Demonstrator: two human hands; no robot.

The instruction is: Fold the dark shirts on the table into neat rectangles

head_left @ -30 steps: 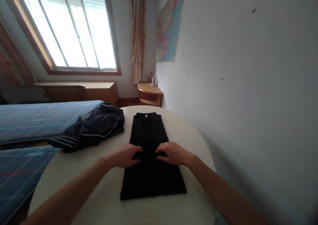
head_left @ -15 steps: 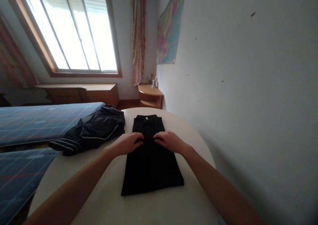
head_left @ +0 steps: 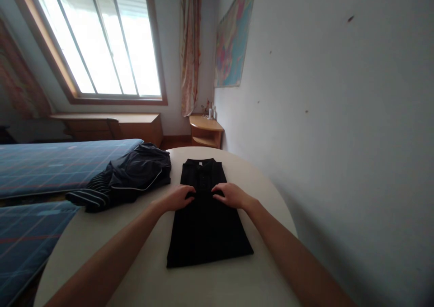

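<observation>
A black collared shirt (head_left: 208,234), folded into a long narrow shape, lies on the round pale table (head_left: 142,248). Its collar, with a small white label, points away from me, and the wider end is nearest me. On the shirt's left side, below the buttons, rests my left hand (head_left: 178,197). My right hand (head_left: 232,195) mirrors it on the right side. Both hands have bent fingers with a gap showing between thumb and forefinger. Their fingertips touch or hover just over the dark cloth; contact is hard to make out.
A crumpled dark garment (head_left: 135,171) with white stripes lies at the table's left edge, against a blue plaid mattress (head_left: 61,167). The white wall (head_left: 339,153) runs close along the right. Behind stand a desk (head_left: 139,121) and a corner shelf (head_left: 205,124).
Both hands have shifted slightly toward me along the shirt, and the thumbs and fingers sit a little farther apart. The shirt keeps the same folded shape.
</observation>
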